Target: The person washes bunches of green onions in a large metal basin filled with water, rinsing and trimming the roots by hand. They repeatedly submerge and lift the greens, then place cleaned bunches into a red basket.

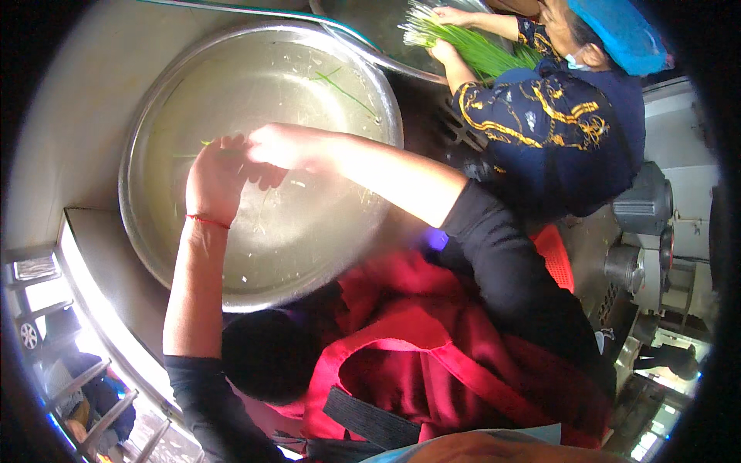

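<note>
A large round metal basin [133, 231] holds cloudy water with small pale scraps and a few thin green leaves [347, 95] afloat. Over its left half my left hand [217, 179], red string at the wrist, is turned with its fingers curled towards the right. My right hand [281, 147] meets those fingers from the right. Between the hands the view is blurred and overlapped, so their grasp is unclear. A small green bit [205, 142] shows at the left hand's upper edge.
A co-worker [550, 127] in a blue cap holds a bundle of green stalks [474, 49] over another metal basin [370, 26] at upper right. A green-edged hose [260, 10] runs above my basin. A red plastic basket [553, 257] stands right of my arm. A wall borders the left.
</note>
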`<action>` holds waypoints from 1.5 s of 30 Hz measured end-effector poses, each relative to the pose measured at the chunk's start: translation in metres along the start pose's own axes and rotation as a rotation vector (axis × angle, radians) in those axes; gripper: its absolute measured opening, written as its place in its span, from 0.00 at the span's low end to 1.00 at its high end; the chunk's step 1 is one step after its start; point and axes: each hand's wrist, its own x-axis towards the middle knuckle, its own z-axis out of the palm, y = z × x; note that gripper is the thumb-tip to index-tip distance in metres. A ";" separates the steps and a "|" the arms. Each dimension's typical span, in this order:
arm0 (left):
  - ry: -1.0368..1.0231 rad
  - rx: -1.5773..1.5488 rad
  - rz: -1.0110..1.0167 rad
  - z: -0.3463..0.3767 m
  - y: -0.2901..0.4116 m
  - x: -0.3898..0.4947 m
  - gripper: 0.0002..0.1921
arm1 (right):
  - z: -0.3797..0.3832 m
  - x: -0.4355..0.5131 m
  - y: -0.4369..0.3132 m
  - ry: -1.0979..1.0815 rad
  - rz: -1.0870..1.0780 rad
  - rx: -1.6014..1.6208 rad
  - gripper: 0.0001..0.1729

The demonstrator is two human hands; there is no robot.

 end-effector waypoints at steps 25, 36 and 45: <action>0.499 1.916 0.182 -0.157 -0.105 -0.133 0.12 | -0.493 -0.039 0.056 0.746 0.234 -0.132 0.10; 0.509 1.831 0.045 -0.166 -0.113 -0.131 0.09 | -0.473 -0.011 0.117 1.435 -0.027 0.756 0.17; 0.496 1.854 0.032 -0.162 -0.113 -0.128 0.07 | -0.484 0.027 0.154 1.373 -0.209 1.226 0.21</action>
